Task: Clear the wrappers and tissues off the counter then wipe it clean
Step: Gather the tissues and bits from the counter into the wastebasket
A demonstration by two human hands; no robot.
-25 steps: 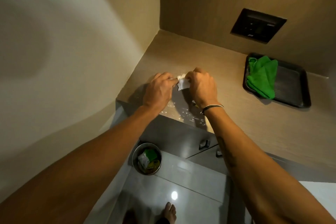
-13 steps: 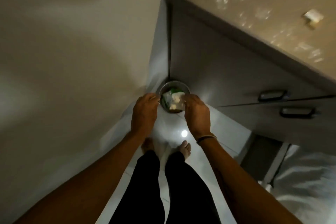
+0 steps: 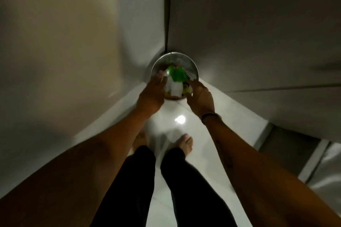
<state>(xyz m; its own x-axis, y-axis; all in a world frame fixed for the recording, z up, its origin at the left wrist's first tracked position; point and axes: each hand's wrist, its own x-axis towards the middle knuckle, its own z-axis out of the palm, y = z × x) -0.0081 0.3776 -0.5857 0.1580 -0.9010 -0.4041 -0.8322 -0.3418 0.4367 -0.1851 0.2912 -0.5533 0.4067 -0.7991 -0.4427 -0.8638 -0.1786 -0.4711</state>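
Observation:
A round metal mesh bin [image 3: 191, 72] stands on the floor in the corner between wall and cabinet. Inside it lie a green wrapper [image 3: 176, 74] and a white crumpled piece [image 3: 173, 88], wrapper or tissue. My left hand [image 3: 151, 94] hangs over the bin's left rim, its blurred fingertips at the white piece's edge; whether it grips it is unclear. My right hand [image 3: 200, 97] hovers over the near right rim with fingers apart and nothing in them. The counter top is out of view.
The grey cabinet front [image 3: 258, 42] rises on the right and a pale wall [image 3: 64, 51] on the left. My bare feet [image 3: 185, 143] and dark trouser legs stand on the glossy white floor [image 3: 212, 116] just short of the bin.
A second ago both hands pinched a white scrap on the counter. They then dropped to the bin on the floor; my view has tilted further down and the counter has left the frame.

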